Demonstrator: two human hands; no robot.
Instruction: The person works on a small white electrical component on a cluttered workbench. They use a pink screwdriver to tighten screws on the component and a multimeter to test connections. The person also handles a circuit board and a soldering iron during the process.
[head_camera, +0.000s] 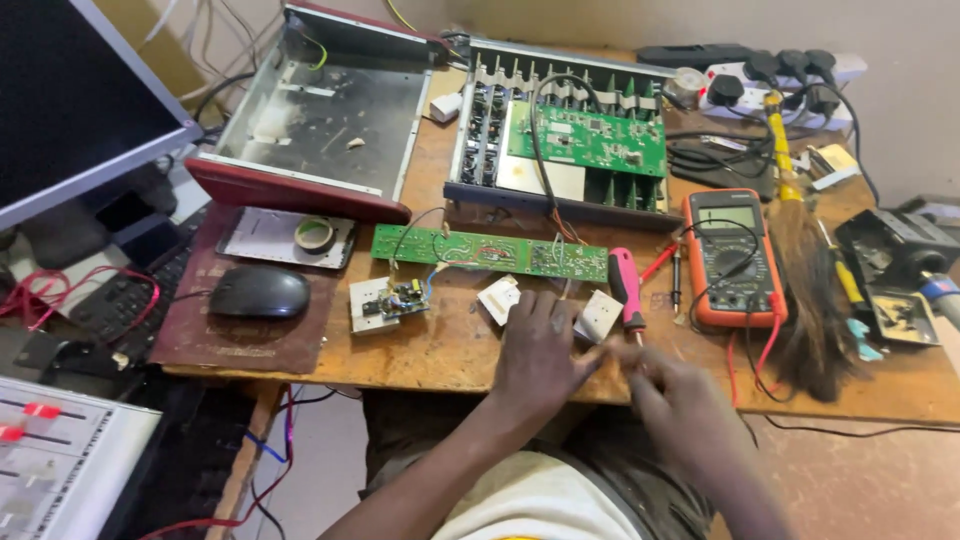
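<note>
White plastic piece (598, 318) sits under the left hand (540, 350); right hand (680, 395) pinches something unclear at the counter's (430, 350) front edge, needing steady fingers.

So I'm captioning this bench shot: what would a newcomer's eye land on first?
Probably the orange handheld multimeter at the right, then the long green circuit board lying mid-table. Just below it, the left hand and right hand meet at the wooden table's front edge.

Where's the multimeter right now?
In the head view the orange multimeter lies on the wooden table, right of centre, between the pink-handled screwdriver and the brush, beyond the right hand.
</note>
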